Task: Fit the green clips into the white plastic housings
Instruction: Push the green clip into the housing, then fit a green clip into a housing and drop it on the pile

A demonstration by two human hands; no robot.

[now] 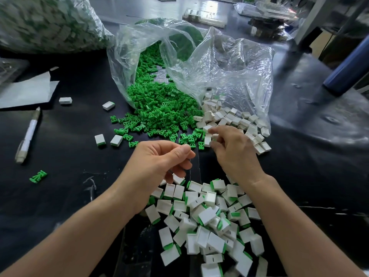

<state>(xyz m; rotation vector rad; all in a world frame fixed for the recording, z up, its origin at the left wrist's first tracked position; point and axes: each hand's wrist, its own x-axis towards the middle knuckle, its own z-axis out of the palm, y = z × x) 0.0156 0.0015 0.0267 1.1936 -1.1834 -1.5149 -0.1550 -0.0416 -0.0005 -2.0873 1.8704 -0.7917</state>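
A black, slightly glossy surface [79,136] is filling most of the frame, and open dark room is lying on its left side and to the right of the arms. In the upper left a bulging sack [50,23] of green and white bits is sitting, blurred and cut off by the frame's edge. At centre a crinkled clear bag [229,66] is slumping open toward the camera. Small branching green clips [159,104] are spilling out of its left part onto the surface. Boxy white housings [229,116] are tumbling out on the right, just beside the clips.

At lower centre a heap of finished pieces [209,216], white blocks with green edges showing, is spreading between the forearms and running off the bottom edge.

The left hand [159,162] is hovering at mid-frame with fingers curled and thumb pressing against the forefinger. Whether anything is sitting in that pinch is too hard to make out. The right hand [233,152] is reaching into the near edge of the white housings, pinching one housing [215,137] between thumb and fingertips.

At left a folded sheet of paper [26,92] is lying flat. A blue tube [347,70] is leaning at the right edge, partly cut off. A white pen [28,136] is lying at left, and a single clip [38,176] is lying alone at lower left.
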